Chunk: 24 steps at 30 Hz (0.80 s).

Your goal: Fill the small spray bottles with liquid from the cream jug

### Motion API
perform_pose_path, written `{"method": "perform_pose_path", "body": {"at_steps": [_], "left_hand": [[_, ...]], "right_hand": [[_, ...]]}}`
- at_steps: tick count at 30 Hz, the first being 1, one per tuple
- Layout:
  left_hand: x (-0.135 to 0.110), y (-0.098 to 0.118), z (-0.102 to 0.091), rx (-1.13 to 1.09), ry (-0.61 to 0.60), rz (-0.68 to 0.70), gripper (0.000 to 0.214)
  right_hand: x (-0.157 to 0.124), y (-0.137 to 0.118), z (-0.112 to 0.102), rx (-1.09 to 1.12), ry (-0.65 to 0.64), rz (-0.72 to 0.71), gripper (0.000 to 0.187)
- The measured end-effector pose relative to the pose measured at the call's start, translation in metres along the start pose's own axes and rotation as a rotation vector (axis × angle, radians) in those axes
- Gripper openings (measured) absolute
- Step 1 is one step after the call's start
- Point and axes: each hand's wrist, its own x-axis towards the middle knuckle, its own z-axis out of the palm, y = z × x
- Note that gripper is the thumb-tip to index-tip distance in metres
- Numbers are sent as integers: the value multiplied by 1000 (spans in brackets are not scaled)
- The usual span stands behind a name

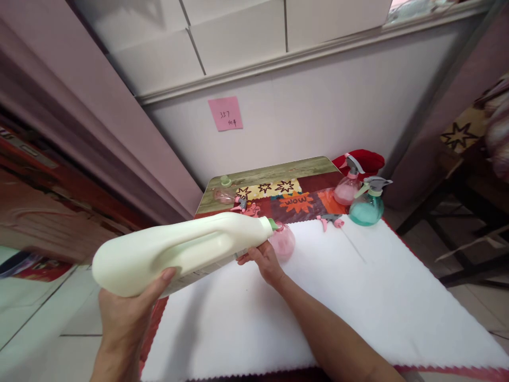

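A large pale green detergent jug (191, 244) lies tilted nearly level in the air, its green spout at the mouth of a round pink spray bottle (284, 241) that has no head on. My left hand (131, 307) grips the jug's bottom end, thumb along the side. Under the neck, my right hand (264, 262) supports the jug with its fingers curled against it; the palm side is partly hidden. To the right of the pink bottle lies a detached grey and pink spray head (331, 221) with a thin tube.
A white fluffy cloth (358, 307) covers the near table. Behind stand a pink spray bottle (347, 185) and a teal spray bottle (366, 207), both with heads. A clear pinkish bottle (223, 195), a green cap (226, 181) and another spray head (240, 203) lie at the back left.
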Motion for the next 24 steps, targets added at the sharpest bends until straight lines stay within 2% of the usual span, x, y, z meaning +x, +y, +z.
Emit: {"method": "perform_pose_path", "body": {"at_steps": [6,12,16,20,24], "left_hand": [[15,-10,-5,12,16,32,69],[11,-9,-6,38,-4,45,63],[19,-13,-10,93,37,38,69],[26,-17,-12,63,6,22,69],[27,-19,-14,91,29,52,68]], "right_hand": [[0,-2,-1,-29,-17,6,59],[0,-2,-1,-20,-15,6,57],[0,-2,-1,-9,-8,7,58],[0,0,-1,-17,-11,6,57],[0,0,-1,-23,-12,7,56]]}}
